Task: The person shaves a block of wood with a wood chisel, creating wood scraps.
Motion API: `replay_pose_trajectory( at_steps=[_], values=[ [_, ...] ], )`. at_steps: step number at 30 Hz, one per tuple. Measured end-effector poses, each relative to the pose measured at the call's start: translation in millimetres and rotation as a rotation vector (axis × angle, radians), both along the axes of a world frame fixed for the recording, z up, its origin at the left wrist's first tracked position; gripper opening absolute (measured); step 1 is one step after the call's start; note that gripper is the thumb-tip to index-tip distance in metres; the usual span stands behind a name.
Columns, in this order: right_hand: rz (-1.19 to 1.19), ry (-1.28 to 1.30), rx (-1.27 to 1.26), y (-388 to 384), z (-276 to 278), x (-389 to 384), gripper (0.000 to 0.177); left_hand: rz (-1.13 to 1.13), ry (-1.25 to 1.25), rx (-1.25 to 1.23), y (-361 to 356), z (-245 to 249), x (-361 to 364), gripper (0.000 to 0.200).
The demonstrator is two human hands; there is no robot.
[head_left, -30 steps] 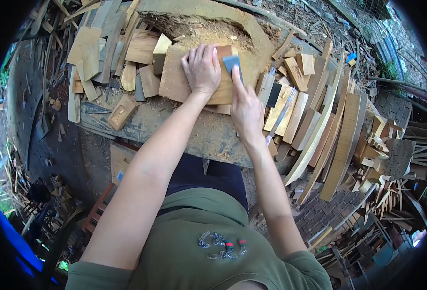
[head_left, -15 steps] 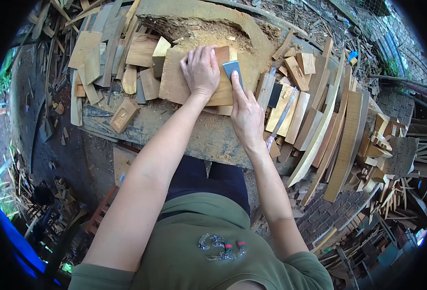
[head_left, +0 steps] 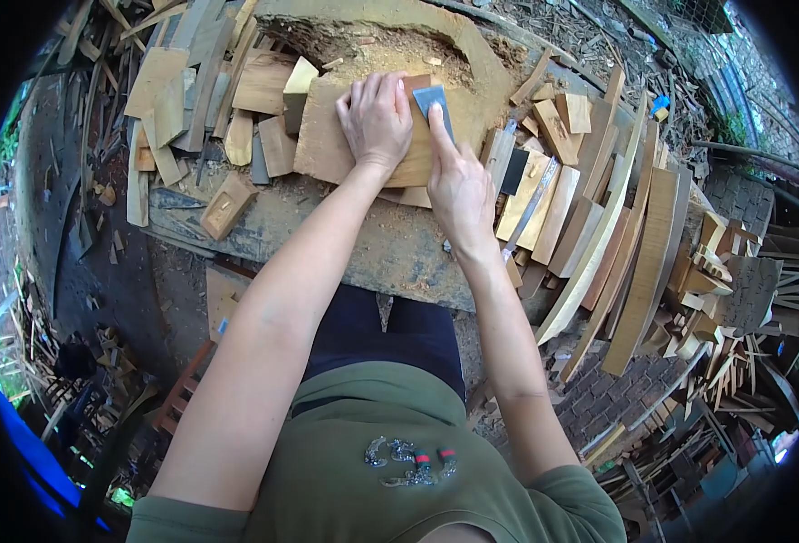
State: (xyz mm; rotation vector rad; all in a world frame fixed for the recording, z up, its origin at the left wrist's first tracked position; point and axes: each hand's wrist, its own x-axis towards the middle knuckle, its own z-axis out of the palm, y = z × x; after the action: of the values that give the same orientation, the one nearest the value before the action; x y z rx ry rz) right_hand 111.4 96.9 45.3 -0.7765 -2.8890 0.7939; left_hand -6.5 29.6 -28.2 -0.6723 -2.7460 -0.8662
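Note:
My left hand [head_left: 377, 118] presses down with bent fingers on a light-brown wooden block [head_left: 408, 170], gripping it against the bench top. In my right hand [head_left: 461, 190] is a wide, flat steel plane blade [head_left: 433, 97], its index finger stretched along the metal. The rest of the blade is hidden under the palm. Its squared end points away from me, close over the block's right side, just beside my left fingers. A reddish-brown patch of wood [head_left: 416, 82] shows between the left fingertips and the blade. A broad wooden piece [head_left: 320, 136] lies left of that hand.
Sawdust and chips fill a hollow in the thick slab [head_left: 485, 68] behind the hands. Offcuts [head_left: 263, 81] crowd the left; long strips [head_left: 644, 271] and a narrow metal file-like bar [head_left: 532, 206] lie right. A block with a recess [head_left: 229, 206] sits near the bench's front edge [head_left: 327, 262].
My right hand has pushed the blade a little forward, away from me, along the block. The left hand stays on the wood. The whole view has shifted slightly.

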Motion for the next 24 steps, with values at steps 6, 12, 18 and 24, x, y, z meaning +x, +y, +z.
replay_pose_trajectory(
  at_steps=[6, 12, 18, 24],
  values=[
    [0.008, -0.008, 0.039, 2.7, -4.5, -10.6, 0.065, -0.004, 0.012, 0.015, 0.6, 0.9, -3.1, 0.018],
    [0.011, -0.001, 0.011, -2.2, -6.5, 7.5, 0.067, 0.003, 0.023, 0.008, 2.5, 0.1, -8.4, 0.018],
    [0.021, -0.016, 0.026, -0.1, -3.0, -2.6, 0.063, 0.000, 0.018, 0.007, 0.5, -0.6, -4.7, 0.019],
    [-0.002, 0.015, 0.067, 9.0, -8.6, -31.3, 0.062, -0.003, 0.014, -0.006, 0.4, -2.1, -3.5, 0.022]
  ],
)
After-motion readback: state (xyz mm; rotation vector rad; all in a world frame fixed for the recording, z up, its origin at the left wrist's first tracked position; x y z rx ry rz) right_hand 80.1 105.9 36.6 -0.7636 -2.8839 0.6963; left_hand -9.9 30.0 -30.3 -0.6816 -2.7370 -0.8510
